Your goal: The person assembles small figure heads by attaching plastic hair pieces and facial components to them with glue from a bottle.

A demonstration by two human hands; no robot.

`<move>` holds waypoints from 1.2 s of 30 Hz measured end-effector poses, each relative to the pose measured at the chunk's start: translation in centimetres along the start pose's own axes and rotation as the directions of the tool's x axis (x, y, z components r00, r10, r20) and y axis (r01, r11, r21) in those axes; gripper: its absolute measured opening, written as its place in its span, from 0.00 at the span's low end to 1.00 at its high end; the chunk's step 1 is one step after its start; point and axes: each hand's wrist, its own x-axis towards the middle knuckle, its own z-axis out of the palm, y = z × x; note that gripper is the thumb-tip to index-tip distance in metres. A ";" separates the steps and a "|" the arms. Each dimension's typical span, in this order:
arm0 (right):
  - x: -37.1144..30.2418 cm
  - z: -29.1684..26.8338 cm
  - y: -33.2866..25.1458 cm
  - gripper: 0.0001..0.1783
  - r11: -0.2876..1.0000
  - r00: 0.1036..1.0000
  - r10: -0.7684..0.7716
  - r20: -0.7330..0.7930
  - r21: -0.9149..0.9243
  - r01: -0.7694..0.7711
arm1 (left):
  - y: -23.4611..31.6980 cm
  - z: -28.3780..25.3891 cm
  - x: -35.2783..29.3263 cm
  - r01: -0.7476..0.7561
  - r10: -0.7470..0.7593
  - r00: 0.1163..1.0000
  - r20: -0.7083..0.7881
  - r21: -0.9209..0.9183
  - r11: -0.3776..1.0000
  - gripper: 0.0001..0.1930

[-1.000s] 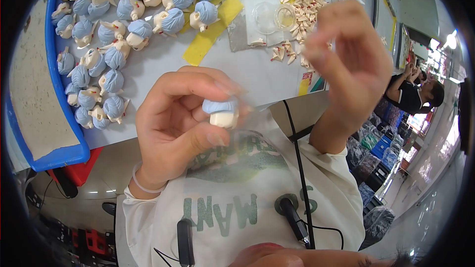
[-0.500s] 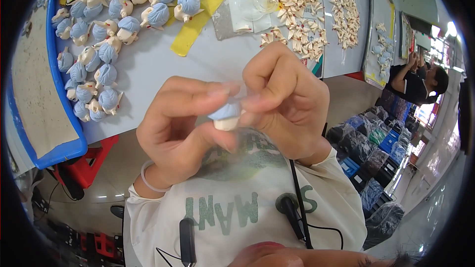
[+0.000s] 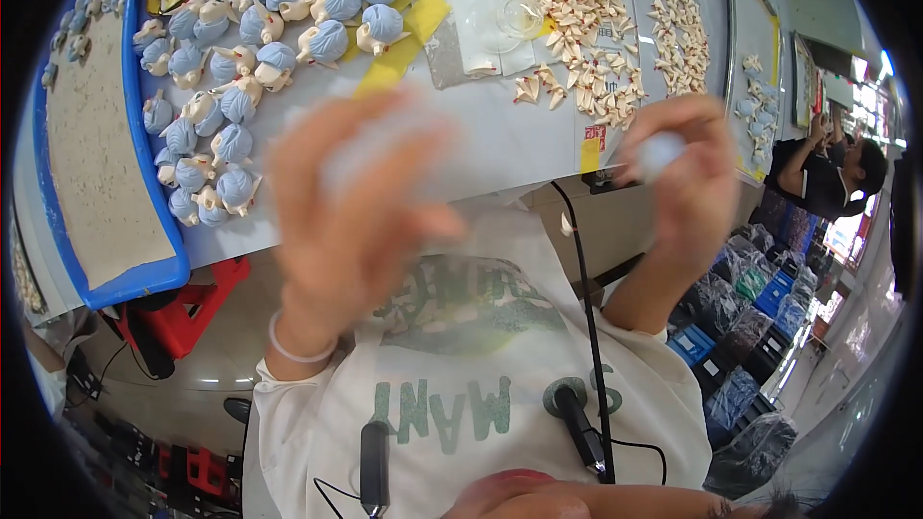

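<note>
My right hand (image 3: 697, 168) is closed, fingers curled round a small pale blue rounded piece (image 3: 660, 152), probably a doll head with blue hair. It is above the table's front edge, near the cream pieces. My left hand (image 3: 332, 221) is raised in front of the table and smeared by motion; whether anything is between its fingers I cannot make out. Doll heads (image 3: 231, 144) with blue hair stand in rows at the left of the table. Many small cream pointed pieces with red marks (image 3: 591, 58) lie at the far middle. One small cream piece (image 3: 565, 224) shows in front of my shirt.
A blue-rimmed tray (image 3: 159, 274) stands at the left. Yellow tape strips (image 3: 409, 34) and a clear round dish (image 3: 519, 14) lie on the table (image 3: 500, 154). Wrapped crates (image 3: 740, 327) stand at the right. Another person (image 3: 832, 173) sits at the far right. A black cable (image 3: 588, 327) hangs before me.
My hands have moved apart: the right went right with the blue piece, the left drew slightly left and blurred. A small cream piece now shows in front of my shirt.
</note>
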 end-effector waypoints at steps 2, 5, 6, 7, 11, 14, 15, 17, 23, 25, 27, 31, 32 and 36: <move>-0.2 -6.9 -1.1 0.15 1.000 0.939 -0.020 -0.344 -0.011 0.017 | -1.4 -1.2 1.3 0.066 -0.048 0.995 -0.084 0.221 0.973 0.12; 0.1 -13.4 -0.2 0.13 0.990 0.783 -0.099 -0.615 -0.143 0.013 | -1.5 -1.9 1.8 0.113 -0.080 0.992 -0.101 0.392 0.913 0.11; 0.1 -14.9 0.0 0.12 0.954 0.682 -0.209 -0.701 -0.301 -0.017 | -1.4 -1.8 1.8 0.134 -0.091 0.989 -0.115 0.454 0.881 0.11; -0.1 -16.4 0.1 0.12 0.953 0.673 -0.211 -0.709 -0.302 -0.020 | -1.4 -1.8 1.9 0.121 -0.096 0.993 -0.074 0.506 0.854 0.11; -0.3 -17.1 0.0 0.12 0.896 0.595 -0.290 -0.749 -0.431 -0.106 | -1.7 -1.8 1.9 0.115 -0.120 0.992 -0.031 0.588 0.801 0.11; -0.1 -16.5 0.4 0.12 0.860 0.616 -0.288 -0.733 -0.481 -0.170 | -1.7 -1.5 2.1 0.171 -0.175 0.983 -0.046 0.562 0.809 0.11; 0.0 -16.4 0.5 0.12 0.816 0.627 -0.303 -0.718 -0.535 -0.218 | -1.6 -1.4 2.1 0.179 -0.181 0.982 -0.053 0.564 0.806 0.11; 0.0 -15.6 0.2 0.12 0.837 0.635 -0.312 -0.707 -0.520 -0.168 | -1.5 -1.4 2.3 0.189 -0.187 0.980 -0.064 0.572 0.798 0.11; 0.3 -0.8 -0.9 0.17 0.973 0.984 -0.133 -0.119 -0.203 0.107 | 1.3 0.4 0.2 -0.019 0.022 0.998 -0.054 0.062 0.998 0.15; 0.3 2.3 -0.1 0.22 0.978 0.992 0.078 0.096 -0.203 -0.057 | 2.5 2.0 0.8 -0.033 0.051 0.991 0.126 -0.136 0.990 0.17; -0.3 4.4 0.5 0.19 0.975 0.976 0.194 0.100 0.087 -0.203 | 2.6 2.7 0.4 -0.036 0.063 0.980 0.187 -0.148 0.988 0.18; 0.0 4.7 0.5 0.16 0.953 0.958 0.240 0.153 0.149 -0.263 | 1.5 2.4 -1.4 -0.002 0.027 0.994 0.110 -0.221 0.975 0.16; 0.4 3.6 1.0 0.13 0.979 0.977 0.194 0.083 0.045 -0.198 | 1.4 2.3 -1.7 0.086 -0.063 0.994 0.085 -0.293 0.952 0.15; 1.9 3.0 1.3 0.08 0.693 0.993 -0.117 -0.003 -0.716 0.080 | 1.4 2.3 -2.6 0.332 -0.347 0.930 0.121 -0.684 0.650 0.18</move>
